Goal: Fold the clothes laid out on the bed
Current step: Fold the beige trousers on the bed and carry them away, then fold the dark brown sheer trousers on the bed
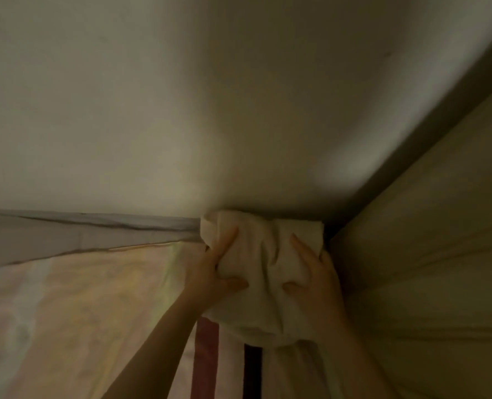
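Left hand and right hand each grip a side of a soft, rumpled cream cloth bundle, thumbs pressed into it. Below: pastel bedsheet. Beyond: plain wall; right, olive cushion.

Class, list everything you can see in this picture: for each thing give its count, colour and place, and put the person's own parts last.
cloth: one, cream, bunched, in the far corner by the wall
wall: one, pale grey-white, upper half of the view
bed sheet: one, pale pastel with a red and a dark stripe, lower left
bedding: one, dull yellow-green, at the right
grey fabric: one strip, along the foot of the wall at left
left hand: one, grips the cloth's left side
right hand: one, grips the cloth's right side
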Action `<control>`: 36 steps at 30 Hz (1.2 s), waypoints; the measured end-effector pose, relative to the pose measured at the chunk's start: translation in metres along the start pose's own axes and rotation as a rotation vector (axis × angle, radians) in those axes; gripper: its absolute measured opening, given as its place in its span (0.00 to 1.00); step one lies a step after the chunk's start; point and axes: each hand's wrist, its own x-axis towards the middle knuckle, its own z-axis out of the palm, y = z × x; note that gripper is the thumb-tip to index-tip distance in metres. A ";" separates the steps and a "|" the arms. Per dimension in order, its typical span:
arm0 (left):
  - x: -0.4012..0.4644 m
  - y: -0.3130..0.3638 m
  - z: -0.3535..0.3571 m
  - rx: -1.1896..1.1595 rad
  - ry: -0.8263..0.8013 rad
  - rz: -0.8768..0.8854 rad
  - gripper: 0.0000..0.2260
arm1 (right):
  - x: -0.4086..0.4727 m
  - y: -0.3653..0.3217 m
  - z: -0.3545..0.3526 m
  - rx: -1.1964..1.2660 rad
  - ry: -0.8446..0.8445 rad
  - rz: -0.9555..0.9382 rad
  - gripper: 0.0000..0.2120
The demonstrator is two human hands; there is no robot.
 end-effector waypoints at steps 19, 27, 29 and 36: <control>0.017 -0.088 0.041 0.144 -0.118 -0.113 0.47 | 0.005 0.047 0.050 -0.143 -0.139 0.261 0.46; -0.040 -0.014 0.005 0.480 0.045 -0.113 0.42 | -0.011 -0.013 0.021 -0.164 -0.053 0.339 0.41; -0.071 0.009 -0.004 0.585 0.108 -0.104 0.38 | -0.029 -0.036 0.012 -0.267 -0.140 0.208 0.41; -0.217 0.077 -0.035 0.753 0.423 -0.365 0.28 | -0.112 -0.144 -0.014 -0.510 -0.303 -0.293 0.30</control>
